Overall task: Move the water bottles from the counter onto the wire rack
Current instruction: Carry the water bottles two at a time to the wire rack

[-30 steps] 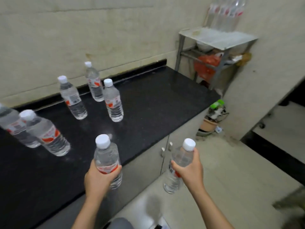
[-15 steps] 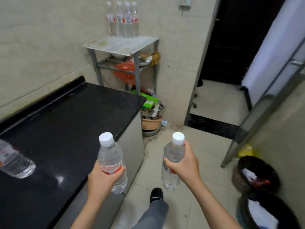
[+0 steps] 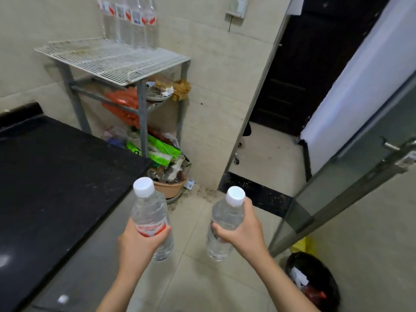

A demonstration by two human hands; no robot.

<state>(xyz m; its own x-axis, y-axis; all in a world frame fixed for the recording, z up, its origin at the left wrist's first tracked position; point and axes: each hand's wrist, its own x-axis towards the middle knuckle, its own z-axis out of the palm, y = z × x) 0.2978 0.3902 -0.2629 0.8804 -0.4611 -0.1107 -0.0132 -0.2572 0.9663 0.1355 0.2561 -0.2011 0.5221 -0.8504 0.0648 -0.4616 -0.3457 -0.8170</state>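
Wrapped around the labelled middle of one water bottle (image 3: 151, 218), the left hand (image 3: 140, 243) holds it upright past the black counter's (image 3: 56, 176) front right corner, while the right hand (image 3: 244, 233) clasps a second bottle (image 3: 225, 224) just below its white cap, tilted slightly. Both forearms reach forward over the tiled floor (image 3: 191, 278) toward the wire rack (image 3: 108, 59), where a row of bottles (image 3: 130, 23) stands at its back edge by the wall.

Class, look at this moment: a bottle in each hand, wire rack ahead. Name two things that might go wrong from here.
1. The wire rack top is an open grid, so a newly set bottle might stand unevenly and tip.
2. Four bottles already stand close together at the back; the left-hand bottle or the right-hand bottle could knock them over.
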